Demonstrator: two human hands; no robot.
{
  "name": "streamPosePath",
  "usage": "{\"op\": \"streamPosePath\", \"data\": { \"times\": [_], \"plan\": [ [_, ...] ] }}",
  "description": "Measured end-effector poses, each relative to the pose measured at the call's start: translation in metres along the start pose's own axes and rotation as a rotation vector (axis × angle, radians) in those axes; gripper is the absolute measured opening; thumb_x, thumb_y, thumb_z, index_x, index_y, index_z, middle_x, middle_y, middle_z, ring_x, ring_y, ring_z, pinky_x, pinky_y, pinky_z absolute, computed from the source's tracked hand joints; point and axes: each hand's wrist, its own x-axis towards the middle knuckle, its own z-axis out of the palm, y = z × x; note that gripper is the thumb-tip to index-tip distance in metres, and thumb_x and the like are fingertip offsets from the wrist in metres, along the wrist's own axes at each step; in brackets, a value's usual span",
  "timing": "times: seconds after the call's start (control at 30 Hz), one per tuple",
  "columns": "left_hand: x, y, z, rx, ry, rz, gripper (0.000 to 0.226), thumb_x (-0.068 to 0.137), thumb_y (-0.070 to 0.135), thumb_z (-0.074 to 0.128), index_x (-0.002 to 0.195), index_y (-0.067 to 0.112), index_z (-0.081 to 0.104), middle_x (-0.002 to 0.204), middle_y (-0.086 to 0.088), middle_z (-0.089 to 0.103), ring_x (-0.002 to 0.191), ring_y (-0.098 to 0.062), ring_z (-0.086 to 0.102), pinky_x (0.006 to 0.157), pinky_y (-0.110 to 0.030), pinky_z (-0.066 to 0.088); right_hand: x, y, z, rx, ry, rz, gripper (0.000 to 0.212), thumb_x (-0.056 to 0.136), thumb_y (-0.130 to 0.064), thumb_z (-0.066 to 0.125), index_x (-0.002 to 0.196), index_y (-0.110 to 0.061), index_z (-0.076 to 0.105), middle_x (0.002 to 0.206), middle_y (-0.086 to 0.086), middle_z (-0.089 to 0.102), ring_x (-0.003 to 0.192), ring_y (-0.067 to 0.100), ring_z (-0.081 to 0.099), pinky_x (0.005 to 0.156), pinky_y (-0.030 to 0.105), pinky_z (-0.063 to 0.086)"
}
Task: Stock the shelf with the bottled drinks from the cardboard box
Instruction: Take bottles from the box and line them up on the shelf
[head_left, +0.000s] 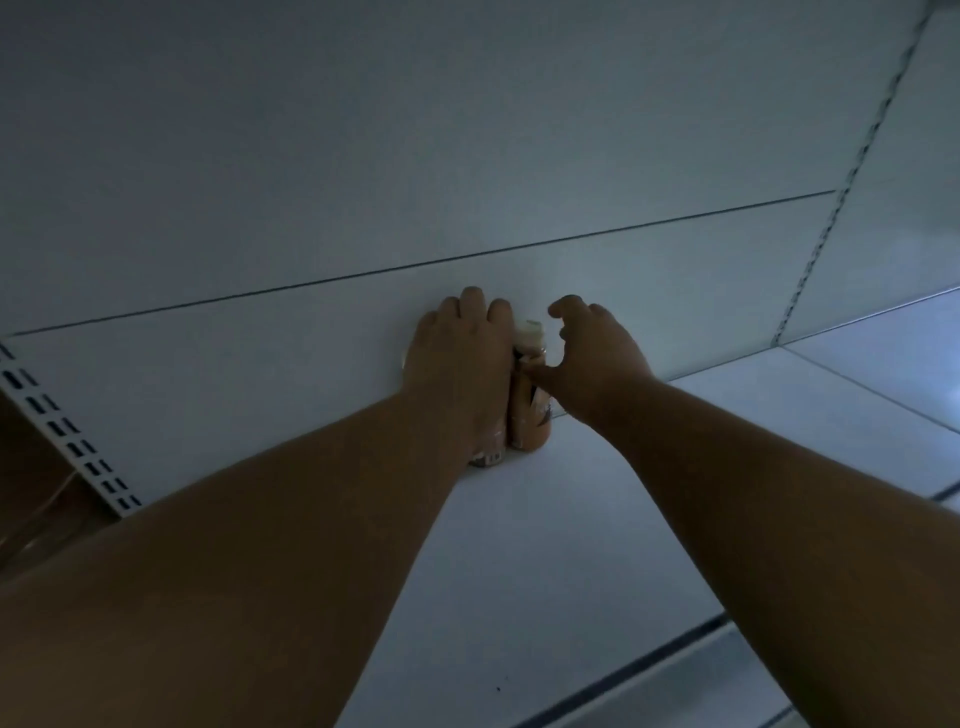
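Two bottled drinks stand side by side at the back of a white shelf (545, 545), against its back panel. My left hand (462, 358) is wrapped over the top of the left bottle (488, 457), hiding all but its base. The right bottle (530, 415) is orange-brown with a pale cap and stands upright on the shelf. My right hand (597, 348) is just right of it, fingers spread and curved, thumb touching the bottle's shoulder, not closed around it. The cardboard box is out of view.
The white back panel (467, 182) rises behind the bottles. A slotted upright (67, 431) runs at the left, another (852, 171) at the right. A neighbouring shelf section (872, 379) lies to the right. Something brown (31, 493) sits low at far left.
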Motion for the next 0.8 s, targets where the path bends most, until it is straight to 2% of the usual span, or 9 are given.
{"op": "streamPosePath", "data": {
  "times": [0.1,0.17,0.27,0.4,0.5,0.57,0.67,0.8],
  "plan": [
    [-0.023,-0.001,-0.027,-0.034,0.007,0.035,0.032,0.09,0.028,0.042,0.118,0.012,0.045,0.117,-0.011,0.05,0.103,-0.027,0.051,0.085,-0.036,0.04,-0.033,-0.015,-0.028,-0.106,0.038,-0.031,0.064,0.083,-0.03,0.072,0.138,-0.017,0.042,0.127,0.01,0.052,0.114,0.026,0.056,0.092,0.037,0.049],
    [-0.041,0.002,-0.042,-0.095,-0.022,0.061,0.037,0.086,0.031,0.039,0.117,0.012,0.047,0.113,-0.01,0.051,0.101,-0.027,0.053,0.083,-0.036,0.041,-0.06,-0.023,-0.048,-0.173,0.06,-0.021,0.062,0.084,-0.028,0.071,0.138,-0.016,0.042,0.128,0.011,0.052,0.113,0.027,0.055,0.092,0.035,0.048],
    [-0.069,0.017,-0.059,-0.206,0.016,0.14,0.031,0.086,0.028,0.056,0.112,0.012,0.05,0.111,-0.009,0.056,0.096,-0.028,0.057,0.08,-0.04,0.048,-0.11,-0.034,-0.081,-0.286,0.123,0.015,0.058,0.085,-0.024,0.069,0.136,-0.015,0.043,0.123,0.01,0.052,0.109,0.026,0.055,0.089,0.037,0.05],
    [-0.108,0.063,-0.08,-0.438,-0.008,0.284,0.034,0.085,0.027,0.062,0.114,0.012,0.053,0.112,-0.01,0.055,0.097,-0.031,0.056,0.078,-0.042,0.047,-0.179,-0.04,-0.128,-0.413,0.214,0.113,0.054,0.086,-0.025,0.066,0.135,-0.016,0.044,0.123,0.009,0.052,0.108,0.027,0.054,0.087,0.04,0.05],
    [-0.13,0.111,-0.094,-0.545,-0.032,0.353,0.036,0.084,0.029,0.065,0.115,0.015,0.054,0.112,-0.008,0.058,0.097,-0.028,0.057,0.079,-0.039,0.049,-0.223,-0.034,-0.162,-0.482,0.275,0.192,0.052,0.087,-0.028,0.066,0.133,-0.017,0.044,0.122,0.009,0.052,0.107,0.027,0.054,0.083,0.035,0.047],
    [-0.141,0.147,-0.1,-0.592,-0.062,0.401,0.037,0.082,0.031,0.067,0.115,0.017,0.055,0.111,-0.006,0.059,0.097,-0.027,0.058,0.08,-0.039,0.051,-0.253,-0.02,-0.18,-0.508,0.295,0.257,0.049,0.088,-0.027,0.064,0.131,-0.016,0.045,0.121,0.009,0.052,0.108,0.027,0.053,0.08,0.032,0.042],
    [-0.159,0.205,-0.101,-0.646,-0.082,0.501,0.029,0.082,0.026,0.065,0.108,0.016,0.058,0.102,-0.005,0.06,0.089,-0.026,0.057,0.074,-0.037,0.05,-0.298,0.022,-0.193,-0.48,0.321,0.381,0.044,0.087,-0.025,0.063,0.127,-0.015,0.047,0.121,0.01,0.052,0.11,0.028,0.052,0.085,0.037,0.046],
    [-0.187,0.294,-0.072,-0.679,-0.196,0.681,0.029,0.082,0.022,0.065,0.108,0.017,0.055,0.109,-0.004,0.058,0.098,-0.025,0.055,0.074,-0.032,0.04,-0.35,0.107,-0.19,-0.439,0.349,0.573,0.044,0.086,-0.026,0.064,0.127,-0.018,0.048,0.119,0.006,0.054,0.106,0.025,0.055,0.084,0.036,0.05]
  ]
}}
